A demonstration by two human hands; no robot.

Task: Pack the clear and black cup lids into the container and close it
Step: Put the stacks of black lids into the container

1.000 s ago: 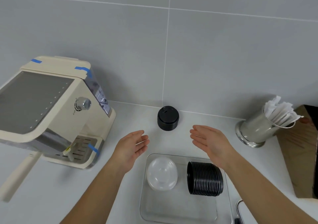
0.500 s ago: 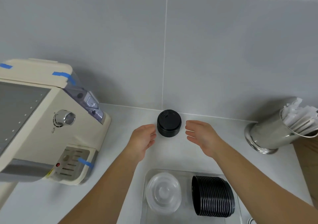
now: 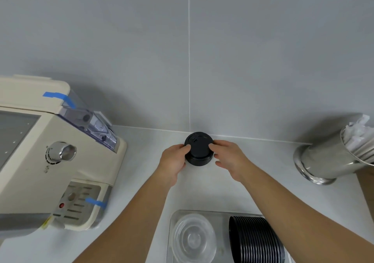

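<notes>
A short stack of black cup lids (image 3: 199,148) stands on the white counter near the tiled wall. My left hand (image 3: 175,159) grips its left side and my right hand (image 3: 226,157) grips its right side, thumbs on the top lid. Near the bottom edge lies a clear plastic container (image 3: 222,215). Inside it, a stack of clear lids (image 3: 193,239) sits on the left and a row of black lids (image 3: 256,240) stands on edge on the right.
A cream espresso machine (image 3: 52,161) with blue tape fills the left side. A steel cup (image 3: 332,159) holding white paper-wrapped items stands at the right, with a brown cardboard edge (image 3: 367,183) beside it. Grey tiled wall behind.
Both hands reached forward from above the container and closed around the black lid stack near the wall. The view moved forward and down.
</notes>
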